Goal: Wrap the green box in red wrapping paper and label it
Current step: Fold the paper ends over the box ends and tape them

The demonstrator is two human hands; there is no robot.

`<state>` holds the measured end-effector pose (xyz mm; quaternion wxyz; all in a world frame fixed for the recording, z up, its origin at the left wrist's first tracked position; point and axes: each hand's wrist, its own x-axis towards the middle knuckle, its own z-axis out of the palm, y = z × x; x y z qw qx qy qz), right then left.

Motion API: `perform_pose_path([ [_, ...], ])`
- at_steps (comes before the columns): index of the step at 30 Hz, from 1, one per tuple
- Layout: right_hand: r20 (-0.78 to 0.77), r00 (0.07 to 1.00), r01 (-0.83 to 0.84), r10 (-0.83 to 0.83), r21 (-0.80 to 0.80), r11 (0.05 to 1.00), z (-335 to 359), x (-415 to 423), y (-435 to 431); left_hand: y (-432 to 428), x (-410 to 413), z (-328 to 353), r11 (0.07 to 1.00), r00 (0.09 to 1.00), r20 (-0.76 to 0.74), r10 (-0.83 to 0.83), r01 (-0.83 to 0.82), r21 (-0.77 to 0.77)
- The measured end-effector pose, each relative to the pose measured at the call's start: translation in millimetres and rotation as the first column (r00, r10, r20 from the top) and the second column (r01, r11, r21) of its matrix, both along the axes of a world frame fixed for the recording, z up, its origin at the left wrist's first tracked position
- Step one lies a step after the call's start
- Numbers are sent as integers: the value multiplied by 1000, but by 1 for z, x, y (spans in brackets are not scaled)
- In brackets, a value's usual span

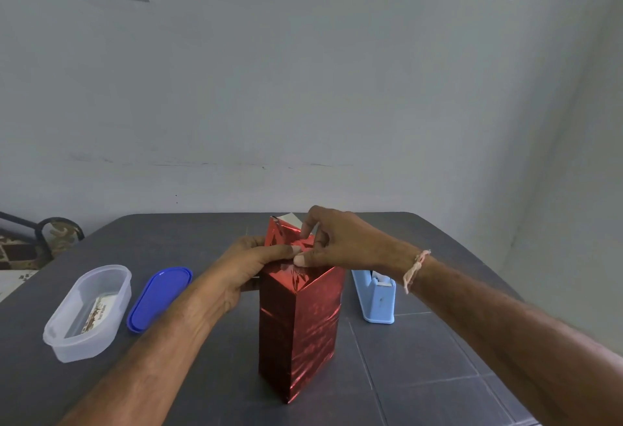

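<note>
Clear oval plastic tub (60, 341): was seen at the lower left of the frame with a printed card inside, well apart from both hands.
Blue oval plastic lid (158, 297): was laid just right of the tub, off it.
Left hand (249, 260): was held against the box's upper left side, fingers curled round the top edge, thumb laid across the folded paper.
Tall box wrapped in shiny red foil paper (298, 331): was stood upright at lower centre on the dark grey table (438, 358), its long axis vertical and one corner turned toward the camera. No green was shown.
Unfolded red paper flap (281, 233): was left standing at the top end, pointing up, just above both sets of fingertips.
Right hand (340, 240): was closed in a pinch on the top fold, its thumb nearly touching the left thumb.
Nearer hand: neither was judged nearer, since both were on the top end.
Light blue plastic tape dispenser (374, 294): was set just right of the box, under the right wrist.
</note>
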<state>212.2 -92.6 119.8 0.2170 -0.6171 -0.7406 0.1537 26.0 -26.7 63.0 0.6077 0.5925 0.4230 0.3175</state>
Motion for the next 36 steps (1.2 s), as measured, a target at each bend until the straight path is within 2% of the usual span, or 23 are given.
perform_pose_path([
  [3, -171, 985, 22, -5, 97, 995, -1, 8, -2, 5, -4, 1, 1000, 1000, -11, -9, 9, 9],
  [5, -166, 983, 115, -79, 217, 969, -11, 18, 1, 10, -9, 2, 999, 999, -17, -38, 38, 9],
  [6, -203, 972, 161, -117, 216, 963, -18, 22, 2, 12, -11, 2, 998, 998, -21, -63, 63, 5],
  [8, -447, 879, 200, -165, 32, 979, -32, 28, 4, 16, -12, 5, 992, 991, -46, -125, 125, 12],
  [10, -647, 737, 117, -194, -160, 980, -43, 31, 2, 17, -10, 10, 984, 982, -91, -168, 172, 40],
  [13, -758, 621, 45, -201, -222, 974, -50, 32, 0, 18, -7, 15, 980, 975, -146, -169, 182, 80],
  [20, -775, 610, 139, -166, -102, 985, -49, 23, 7, 14, -8, 11, 977, 984, -119, -131, 148, 151],
  [25, -831, 544, 213, -117, 2, 977, -51, 11, 14, 8, -3, 14, 979, 992, -64, -105, 114, 172],
  [32, -808, 578, 289, -115, 71, 955, -50, 5, 20, 3, 4, 18, 979, 997, -25, -68, 71, 191],
  [36, -780, 616, 286, -115, 86, 954, -50, 5, 23, 6, 10, 19, 976, 999, 31, 20, -26, 216],
])
